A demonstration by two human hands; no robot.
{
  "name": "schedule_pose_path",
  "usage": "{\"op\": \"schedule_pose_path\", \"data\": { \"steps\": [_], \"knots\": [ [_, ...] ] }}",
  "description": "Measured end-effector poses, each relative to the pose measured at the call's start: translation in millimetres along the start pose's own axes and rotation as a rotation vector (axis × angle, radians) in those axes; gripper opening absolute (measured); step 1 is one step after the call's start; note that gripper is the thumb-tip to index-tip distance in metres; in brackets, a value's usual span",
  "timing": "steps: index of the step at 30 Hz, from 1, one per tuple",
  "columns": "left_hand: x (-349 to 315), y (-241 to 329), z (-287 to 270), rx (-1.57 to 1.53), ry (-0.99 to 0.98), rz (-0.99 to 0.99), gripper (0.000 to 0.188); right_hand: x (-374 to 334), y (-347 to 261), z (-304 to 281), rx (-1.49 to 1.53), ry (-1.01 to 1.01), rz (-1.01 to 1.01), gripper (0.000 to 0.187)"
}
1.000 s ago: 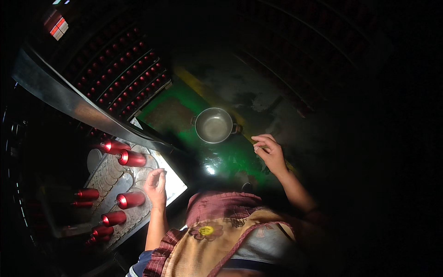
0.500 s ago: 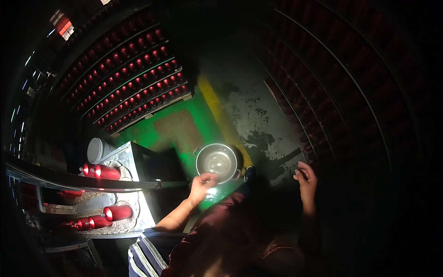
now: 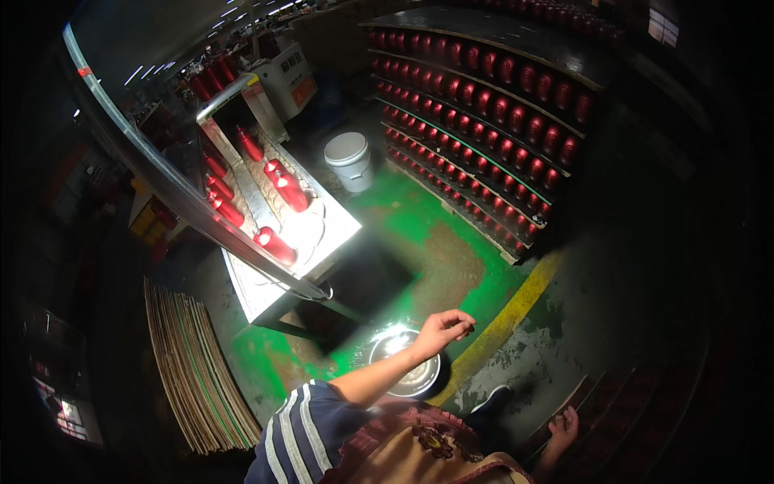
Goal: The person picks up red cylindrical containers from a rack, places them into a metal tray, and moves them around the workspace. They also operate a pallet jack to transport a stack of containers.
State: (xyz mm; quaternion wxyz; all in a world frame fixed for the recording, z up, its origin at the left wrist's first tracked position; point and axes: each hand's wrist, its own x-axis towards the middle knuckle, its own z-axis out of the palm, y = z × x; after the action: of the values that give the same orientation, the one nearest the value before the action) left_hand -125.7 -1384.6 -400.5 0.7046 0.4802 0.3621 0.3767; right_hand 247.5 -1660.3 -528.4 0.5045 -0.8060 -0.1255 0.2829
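Note:
My left hand [image 3: 445, 332] reaches out over a round metal basin [image 3: 418, 379] on the floor and hides part of it. Its fingers are loosely curled together, with nothing visible in them. My right hand [image 3: 562, 429] is low at the right, close to dark shelving; its fingers are bent and apart, and nothing shows in it. To the left stands a brightly lit metal-edged conveyor table [image 3: 334, 234]. Red metallic bottles stand on it, among them one at its near end [image 3: 276, 245] and another farther back [image 3: 291, 194].
A white bucket [image 3: 348, 165] stands beyond the table. Tall racks [image 3: 484, 109] hold rows of red bottles. A slanting metal rail [image 3: 193, 211] crosses over the table. Thin boards [image 3: 187, 367] are stacked at the left. A yellow line [image 3: 516, 302] runs along the green floor.
The view has swung to the left, bringing the conveyor table, bucket and stacked boards further into sight. My left hand now reaches across the basin; my right hand appears lower.

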Motion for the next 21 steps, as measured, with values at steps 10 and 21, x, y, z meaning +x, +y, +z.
{"op": "schedule_pose_path", "data": {
  "steps": [10,21],
  "knots": [
    [45.2,21.3,43.7,0.119,0.625,-0.011,0.017,240.2,-182.7,96.5,0.12,-0.673,-0.213,0.031],
    [111.6,28.8,-83.7,-0.162,1.057,0.065,0.016,233.5,-272.3,396.0,0.015,-1.158,-0.24,0.018]
  ]
}}
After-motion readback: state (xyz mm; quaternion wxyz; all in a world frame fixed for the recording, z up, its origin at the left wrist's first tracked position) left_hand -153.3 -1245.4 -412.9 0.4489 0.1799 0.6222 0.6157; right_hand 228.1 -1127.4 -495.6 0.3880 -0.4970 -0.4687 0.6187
